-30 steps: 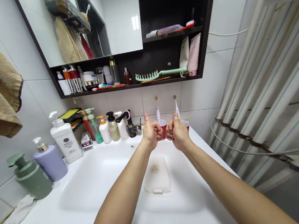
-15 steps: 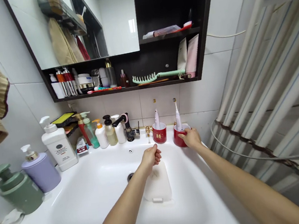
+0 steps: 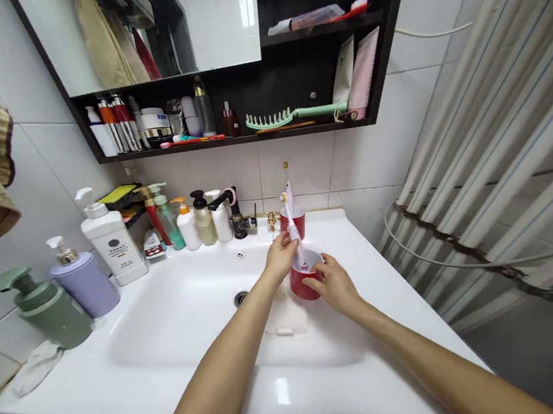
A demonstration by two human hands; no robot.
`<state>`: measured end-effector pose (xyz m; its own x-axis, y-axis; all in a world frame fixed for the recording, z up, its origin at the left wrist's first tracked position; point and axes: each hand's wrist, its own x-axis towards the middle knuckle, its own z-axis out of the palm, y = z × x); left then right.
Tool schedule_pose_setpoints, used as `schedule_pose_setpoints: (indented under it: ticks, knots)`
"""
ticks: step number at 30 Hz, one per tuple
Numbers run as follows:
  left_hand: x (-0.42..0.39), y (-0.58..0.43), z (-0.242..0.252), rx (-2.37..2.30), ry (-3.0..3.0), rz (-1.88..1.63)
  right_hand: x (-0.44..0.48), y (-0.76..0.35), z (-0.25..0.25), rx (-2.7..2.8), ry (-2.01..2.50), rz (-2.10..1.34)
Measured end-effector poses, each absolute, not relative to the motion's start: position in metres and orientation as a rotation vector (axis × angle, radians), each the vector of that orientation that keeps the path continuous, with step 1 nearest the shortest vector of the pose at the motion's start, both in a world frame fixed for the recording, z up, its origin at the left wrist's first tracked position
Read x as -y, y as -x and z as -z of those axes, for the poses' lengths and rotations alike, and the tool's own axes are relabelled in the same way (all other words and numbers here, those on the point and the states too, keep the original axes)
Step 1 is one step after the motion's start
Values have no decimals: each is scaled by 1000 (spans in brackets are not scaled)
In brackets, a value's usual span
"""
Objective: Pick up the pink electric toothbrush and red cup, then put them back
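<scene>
My right hand point(image 3: 333, 286) grips a red cup point(image 3: 304, 281) and holds it over the white sink basin point(image 3: 180, 326). My left hand point(image 3: 280, 256) pinches the white electric toothbrush point(image 3: 293, 236) that stands tilted in that cup. A second red cup point(image 3: 293, 220) with another white toothbrush stands at the back edge of the sink, just behind my hands. A white soap-dish-like tray point(image 3: 286, 316) lies in the basin under the held cup.
A black tap point(image 3: 229, 211) and several pump bottles point(image 3: 177, 219) line the back left. A white bottle point(image 3: 112, 240), a lilac bottle point(image 3: 84, 281) and a green bottle point(image 3: 50, 312) stand on the left rim. A dark shelf point(image 3: 246, 127) with a green comb hangs above; a striped curtain point(image 3: 514, 137) hangs right.
My right hand lifted the right red cup from the back edge and brought it forward over the basin. My left hand rose from the basin and took hold of the toothbrush in it.
</scene>
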<state>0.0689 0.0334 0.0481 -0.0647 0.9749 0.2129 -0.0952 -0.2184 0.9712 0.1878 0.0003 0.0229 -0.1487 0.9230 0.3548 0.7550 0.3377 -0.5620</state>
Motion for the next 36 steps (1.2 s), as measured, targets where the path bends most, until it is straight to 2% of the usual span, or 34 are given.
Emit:
schedule_pose_setpoints:
  ticks: [7, 15, 25, 30, 36]
  knots:
    - [-35, -42, -23, -1343, -1228, -1468, 8, -156, -5, 2051, 1397, -430]
    - [-28, -19, -30, -1146, -979, -1825, 2, -144, 1, 2050, 1416, -438]
    - [-17, 3, -52, -1025, -769, -2011, 6, -150, -7, 2031, 1397, -433]
    - [-6, -10, -59, -958, -753, -1975, 15, -149, -26, 1933, 1153, -516]
    - [-3, -27, -53, -876, -734, -1751, 23, -149, -29, 1856, 1065, -916]
